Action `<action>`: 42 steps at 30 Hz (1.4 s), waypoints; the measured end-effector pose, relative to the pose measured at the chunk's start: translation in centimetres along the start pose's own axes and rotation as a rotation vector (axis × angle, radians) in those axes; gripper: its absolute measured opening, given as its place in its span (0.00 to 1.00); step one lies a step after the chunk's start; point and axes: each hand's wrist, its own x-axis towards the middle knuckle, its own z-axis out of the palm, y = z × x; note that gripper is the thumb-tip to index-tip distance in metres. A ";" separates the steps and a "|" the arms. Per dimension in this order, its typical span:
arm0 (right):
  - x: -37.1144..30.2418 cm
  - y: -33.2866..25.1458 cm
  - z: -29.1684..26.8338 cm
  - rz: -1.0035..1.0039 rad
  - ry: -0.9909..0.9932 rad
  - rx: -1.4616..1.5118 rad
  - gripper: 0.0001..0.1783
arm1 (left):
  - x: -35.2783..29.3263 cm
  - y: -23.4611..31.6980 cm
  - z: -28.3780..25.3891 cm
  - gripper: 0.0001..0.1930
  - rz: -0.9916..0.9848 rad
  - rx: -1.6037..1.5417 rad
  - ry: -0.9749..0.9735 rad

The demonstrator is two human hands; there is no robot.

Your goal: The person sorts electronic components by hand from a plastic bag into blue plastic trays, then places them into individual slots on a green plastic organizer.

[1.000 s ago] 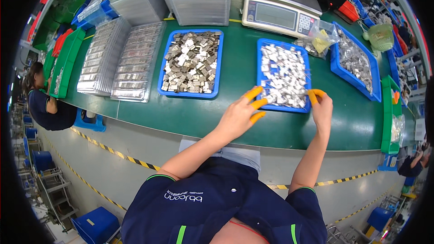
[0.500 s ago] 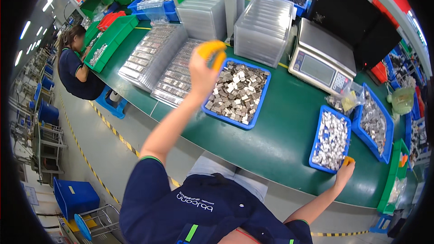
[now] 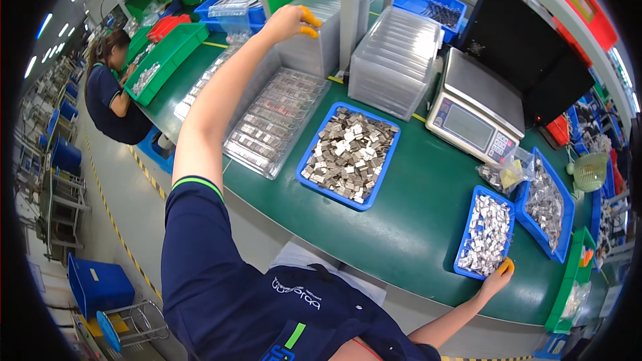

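Observation:
My left hand reaches far forward, over a stack of clear plastic trays at the back. Its yellow-covered fingertips are apart, with nothing visible between them. Closer in lies a clear compartment tray filled with rows of small metal parts. Right of that tray, a blue tray holds a heap of loose silver and grey metal pieces. At the near right corner of a smaller blue tray, full of whitish metal pieces, my right hand has its yellow-covered fingers closed together; anything pinched there is hidden.
Another stack of clear trays stands beside a metal post. A weighing scale sits in front of a black monitor. Blue and green bins line the right. A co-worker sits at the far left.
My left hand has moved forward from above the compartment tray and heap to the clear tray stack, and its fingers have spread. The right hand stays by the small blue tray. The whole view has shifted.

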 end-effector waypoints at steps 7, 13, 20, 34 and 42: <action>0.0 0.1 0.1 0.016 0.049 0.057 0.14 | 1.6 -0.3 -1.1 0.12 -0.028 -0.112 -0.146; 0.1 1.1 0.1 0.005 0.063 0.051 0.15 | 2.4 -0.2 -1.9 0.08 0.017 -0.095 -0.248; 0.2 1.5 0.0 0.027 0.056 0.064 0.16 | 2.4 0.2 -2.1 0.08 -0.017 -0.066 -0.296; 0.3 1.2 0.0 0.098 0.068 0.144 0.16 | 3.1 0.4 -4.4 0.15 0.061 -0.001 -0.201; 0.4 1.3 -0.3 0.089 0.069 0.124 0.17 | 2.0 2.1 -3.6 0.12 -0.018 0.576 -0.209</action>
